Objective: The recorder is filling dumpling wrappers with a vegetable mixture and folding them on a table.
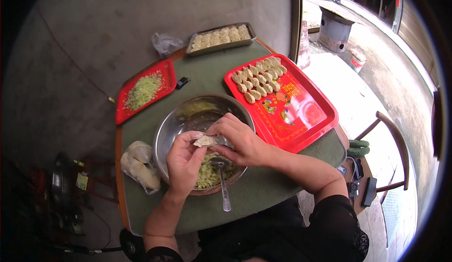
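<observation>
A small folded dumpling (205, 141) is pinched between my left hand (185, 159) and my right hand (240, 140), above a large stainless steel bowl (166, 128). Both hands have their fingertips on its dough edges. In the bowl lies chopped pale green vegetable filling (208, 177), with a metal spoon (223, 188) resting in it, its handle over the near rim. Right of the bowl, a red patterned tray (310, 121) holds several rows of shaped dumplings (261, 78) at its far left part. A clear plastic bag of dough (141, 166) lies left of the bowl.
A red tray (171, 75) with shredded vegetable (143, 91) stands at the back left, beside a small black object (182, 82). A metal tray (222, 48) of dumplings and a crumpled plastic bag (165, 44) sit at the far edge. Cucumbers (358, 148) lie on a wooden chair (395, 135) at right.
</observation>
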The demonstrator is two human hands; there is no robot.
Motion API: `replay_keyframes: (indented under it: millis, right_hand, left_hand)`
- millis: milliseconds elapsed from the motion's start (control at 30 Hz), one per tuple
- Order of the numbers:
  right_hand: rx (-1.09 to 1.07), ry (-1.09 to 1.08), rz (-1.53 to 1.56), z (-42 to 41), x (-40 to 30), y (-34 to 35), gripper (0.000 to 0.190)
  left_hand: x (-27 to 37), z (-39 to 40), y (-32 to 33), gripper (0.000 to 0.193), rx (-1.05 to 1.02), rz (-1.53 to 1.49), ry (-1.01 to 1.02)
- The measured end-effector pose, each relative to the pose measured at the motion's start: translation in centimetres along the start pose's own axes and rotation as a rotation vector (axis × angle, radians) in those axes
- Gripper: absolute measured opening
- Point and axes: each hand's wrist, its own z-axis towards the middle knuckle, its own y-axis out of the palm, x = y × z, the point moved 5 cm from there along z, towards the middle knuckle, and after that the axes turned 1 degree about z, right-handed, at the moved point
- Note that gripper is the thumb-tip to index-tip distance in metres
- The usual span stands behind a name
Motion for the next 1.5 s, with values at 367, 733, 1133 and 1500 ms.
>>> replay_keyframes:
  millis: [367, 733, 1133, 1500]
  right_hand:
    - [-0.014, -0.004, -0.036, -0.5, 0.3, 0.3, 0.028]
    - [0.055, 0.096, 0.098, -0.5, 1.6, -0.3, 0.022]
    - [0.467, 0.548, -0.151, -2.1, 14.6, -13.4, 0.029]
    - [0.344, 1.047, -0.465, -9.4, 22.4, -17.6, 0.030]
  left_hand:
    - [-0.9, 0.0, -0.5, 0.021, 0.024, 0.022, -0.031]
    - [-0.4, 0.4, 0.0, 0.036, 0.023, -0.032, -0.067]
    - [1.9, 0.4, -1.3, 0.031, 0.049, -0.053, -0.028]
    - [2.8, 0.3, -1.5, 0.024, 0.084, -0.028, -0.017]
